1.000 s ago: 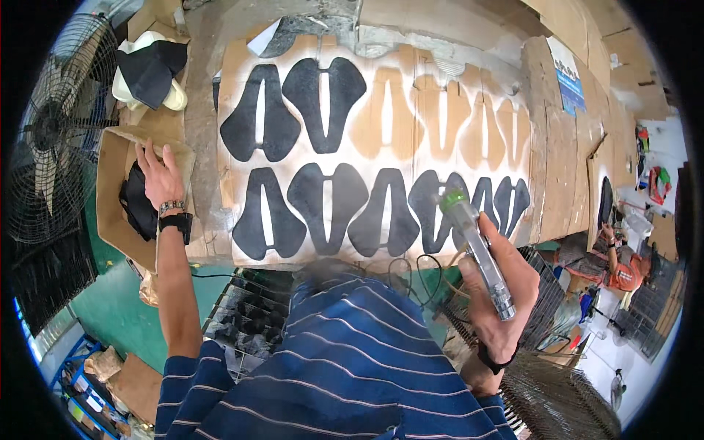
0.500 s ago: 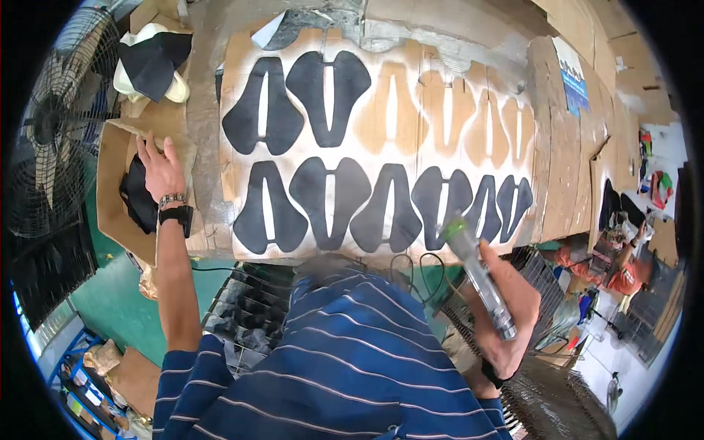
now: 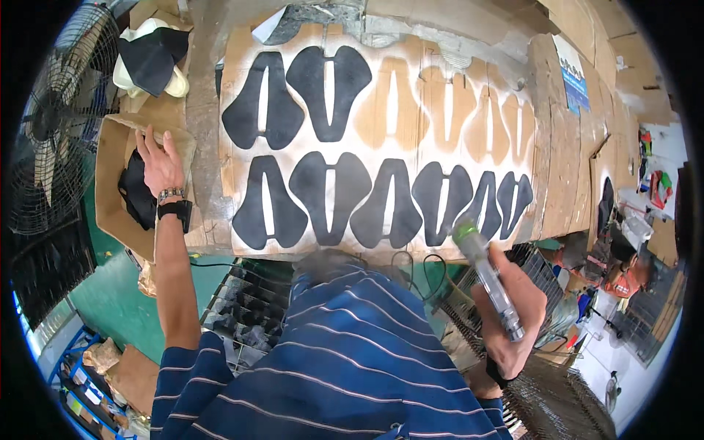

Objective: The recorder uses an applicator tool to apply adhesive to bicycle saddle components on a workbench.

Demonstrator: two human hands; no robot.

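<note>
My left hand (image 3: 163, 167) lies with outstretched fingers over the right edge of a cardboard box (image 3: 108, 183), holding nothing I can see. Black pieces (image 3: 134, 192) sit inside that box. My right hand (image 3: 522, 304) is wrapped round a silvery, tube-shaped spray gun (image 3: 494, 284) with a green end, smeared by motion. Its green end is over the near right edge of a cardboard sheet (image 3: 400, 158) dusted white. Slotted black pieces (image 3: 330, 194) lie on the sheet, several in the near row and two at the far left. Brown unsprayed outlines (image 3: 447, 110) show at the far right.
A caged fan (image 3: 55, 121) stands at the far left. White moulded pieces with a black piece on top (image 3: 154, 59) lie behind the box. A dark cable (image 3: 438, 275) loops below the table edge. Wire racks (image 3: 246, 308) stand nearby. Another person (image 3: 627, 279) is at the right.
My right hand and the spray gun have shifted slightly right. My left hand has barely moved on the box edge, and the black pieces lie as before.
</note>
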